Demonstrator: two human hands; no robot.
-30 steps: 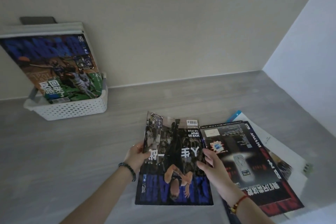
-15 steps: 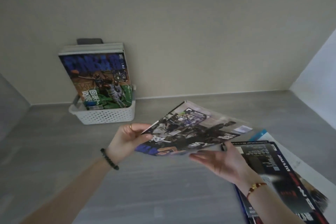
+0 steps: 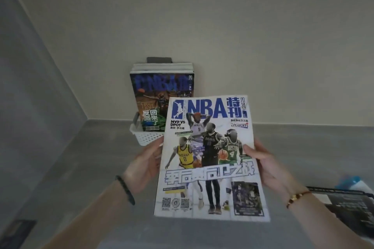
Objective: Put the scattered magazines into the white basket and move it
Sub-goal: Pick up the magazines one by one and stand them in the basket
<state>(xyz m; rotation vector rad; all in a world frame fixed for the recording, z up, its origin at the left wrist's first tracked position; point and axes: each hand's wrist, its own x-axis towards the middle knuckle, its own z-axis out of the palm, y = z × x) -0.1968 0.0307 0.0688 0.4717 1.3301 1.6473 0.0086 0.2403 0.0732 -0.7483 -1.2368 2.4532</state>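
A white NBA magazine (image 3: 210,159) with basketball players on its cover is upright in the air, cover facing me. My left hand (image 3: 144,164) grips its left edge and my right hand (image 3: 263,166) grips its right edge. Behind it stands the white basket (image 3: 144,137) against the wall, partly hidden by the held magazine. Several magazines (image 3: 157,95) stand upright in the basket, the front one dark blue and orange. A dark magazine (image 3: 350,208) lies flat on the floor at the right edge.
The grey floor (image 3: 85,168) meets a beige wall just behind the basket, and a grey side wall runs along the left. A dark floor vent (image 3: 16,232) sits at the lower left. Something blue (image 3: 348,181) peeks out beyond the dark magazine.
The magazine has been lifted from the floor, turned over and raised upright, its white front cover now facing me. My view has swung left, bringing the basket behind it.
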